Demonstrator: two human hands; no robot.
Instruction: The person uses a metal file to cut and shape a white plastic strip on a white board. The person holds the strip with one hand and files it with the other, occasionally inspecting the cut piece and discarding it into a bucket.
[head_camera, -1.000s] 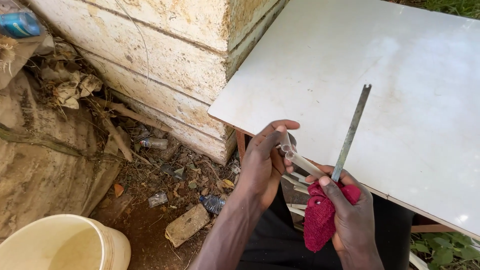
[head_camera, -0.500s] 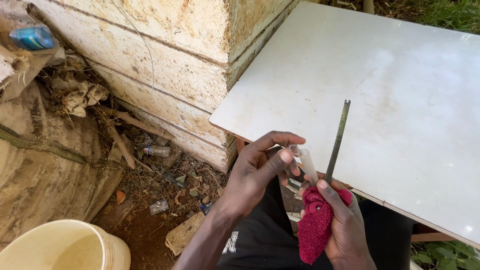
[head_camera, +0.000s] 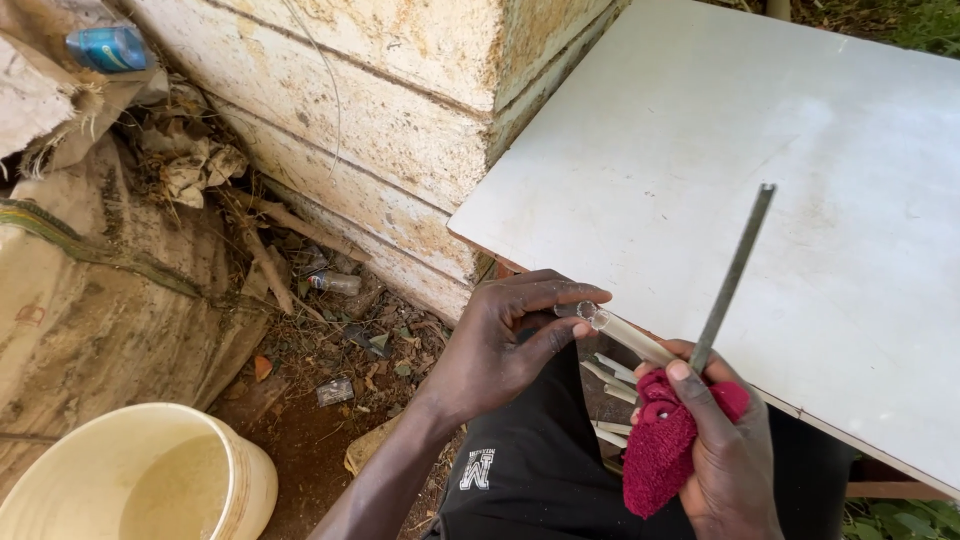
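In the head view, your left hand (head_camera: 500, 350) pinches the end of a short clear tube (head_camera: 625, 335) between thumb and fingers, just in front of the near edge of the white board (head_camera: 780, 180). Your right hand (head_camera: 725, 450) is closed around a red cloth (head_camera: 665, 450) and a thin grey metal file (head_camera: 735, 275), which points up and away over the board. At near left stands a cream bucket (head_camera: 140, 480).

Left hand (head_camera: 505, 345) fingers curled in pinching grip, right hand (head_camera: 725, 455) fisted, thumb raised
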